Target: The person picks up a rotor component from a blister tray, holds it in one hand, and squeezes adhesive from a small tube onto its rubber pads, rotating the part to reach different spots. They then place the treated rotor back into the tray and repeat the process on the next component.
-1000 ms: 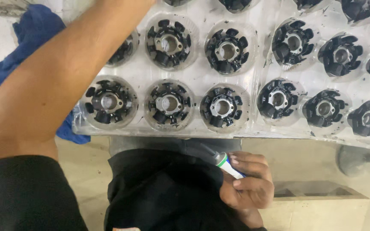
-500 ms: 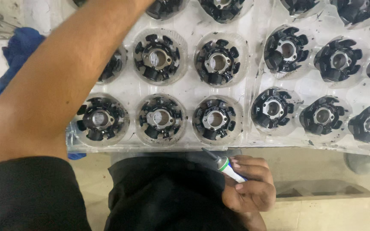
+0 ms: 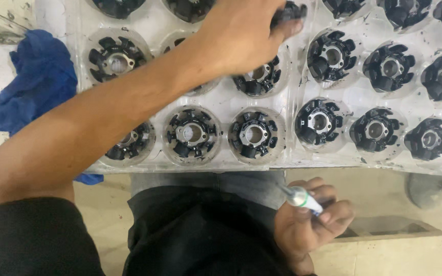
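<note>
My left hand [image 3: 241, 36] reaches far across a clear plastic tray [image 3: 221, 159] and grips a black round wound part [image 3: 288, 11] at its fingertips, above the upper row. Below the forearm lie more black round parts, one [image 3: 254, 135] in the near row and one [image 3: 193, 134] beside it. My right hand [image 3: 310, 225] rests low over my lap, closed around a small white tube with a green band and thin nozzle [image 3: 300, 197]. Part of the tray is hidden under my forearm.
A second clear tray [image 3: 379, 163] with several more black parts [image 3: 375, 131] lies to the right. A blue cloth [image 3: 31, 87] is bunched at the left. A pale block [image 3: 400, 245] sits near my right knee, a round grey base [image 3: 425, 189] beside it.
The view has shifted so the trays sit lower. My left hand, earlier out of view at the top, now shows gripping a black part. The right hand stays put with the tube.
</note>
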`<state>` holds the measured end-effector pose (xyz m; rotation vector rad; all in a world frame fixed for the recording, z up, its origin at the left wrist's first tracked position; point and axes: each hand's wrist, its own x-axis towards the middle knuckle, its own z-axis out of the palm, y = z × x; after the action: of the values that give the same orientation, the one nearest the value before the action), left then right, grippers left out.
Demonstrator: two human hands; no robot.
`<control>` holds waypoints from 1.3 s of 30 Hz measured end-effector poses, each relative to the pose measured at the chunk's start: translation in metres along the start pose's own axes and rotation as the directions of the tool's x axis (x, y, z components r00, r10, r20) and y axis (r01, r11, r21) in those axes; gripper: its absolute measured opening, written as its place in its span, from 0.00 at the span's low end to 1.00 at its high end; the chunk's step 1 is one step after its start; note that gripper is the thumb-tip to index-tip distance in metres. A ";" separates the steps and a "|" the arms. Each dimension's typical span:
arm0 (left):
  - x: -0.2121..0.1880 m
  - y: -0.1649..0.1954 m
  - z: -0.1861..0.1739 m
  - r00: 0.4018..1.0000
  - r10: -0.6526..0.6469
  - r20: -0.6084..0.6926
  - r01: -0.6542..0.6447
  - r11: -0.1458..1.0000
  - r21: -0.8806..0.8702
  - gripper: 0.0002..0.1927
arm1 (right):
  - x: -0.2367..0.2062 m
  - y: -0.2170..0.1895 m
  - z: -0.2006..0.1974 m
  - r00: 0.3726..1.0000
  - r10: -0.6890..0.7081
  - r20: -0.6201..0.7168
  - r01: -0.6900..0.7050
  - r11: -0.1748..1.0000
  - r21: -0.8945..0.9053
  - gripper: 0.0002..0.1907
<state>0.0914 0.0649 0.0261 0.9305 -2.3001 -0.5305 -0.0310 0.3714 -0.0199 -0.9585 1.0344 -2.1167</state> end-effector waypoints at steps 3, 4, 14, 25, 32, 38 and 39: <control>-0.055 0.038 -0.033 0.959 -0.127 0.252 0.191 0.949 -0.250 0.17 | 0.013 -0.006 0.007 0.991 0.094 -0.100 -0.082 0.990 0.117 0.14; -0.072 0.050 -0.042 0.944 -0.108 0.312 0.198 0.941 -0.275 0.17 | 0.017 -0.008 0.012 0.981 0.129 -0.141 -0.108 0.983 0.150 0.13; -0.167 0.118 -0.056 0.980 -0.142 -0.138 -0.010 0.662 -0.750 0.29 | 0.018 -0.022 0.057 0.927 0.357 -0.115 -0.360 0.933 -0.011 0.10; -0.187 0.110 -0.025 0.875 -0.484 0.029 -0.215 -0.440 -0.872 0.34 | -0.016 0.001 0.051 0.986 0.104 0.129 -0.103 0.995 -0.012 0.20; -0.204 0.114 -0.032 0.876 -0.361 -0.320 -0.196 0.340 -0.920 0.21 | -0.009 -0.014 0.048 0.922 -0.203 0.330 0.356 0.778 -0.517 0.19; -0.203 0.114 -0.036 0.860 -0.378 -0.343 -0.190 0.387 -0.902 0.20 | -0.013 -0.017 0.048 0.873 -0.231 0.430 0.457 0.695 -0.555 0.21; -0.203 0.114 -0.036 0.862 -0.381 -0.334 -0.188 0.372 -0.909 0.20 | -0.013 -0.016 0.050 0.868 -0.228 0.442 0.464 0.689 -0.556 0.21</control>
<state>0.1772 0.2840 0.0398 0.4891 -1.0807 -1.2967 0.0132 0.3695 0.0106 -1.9346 1.5328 -1.7559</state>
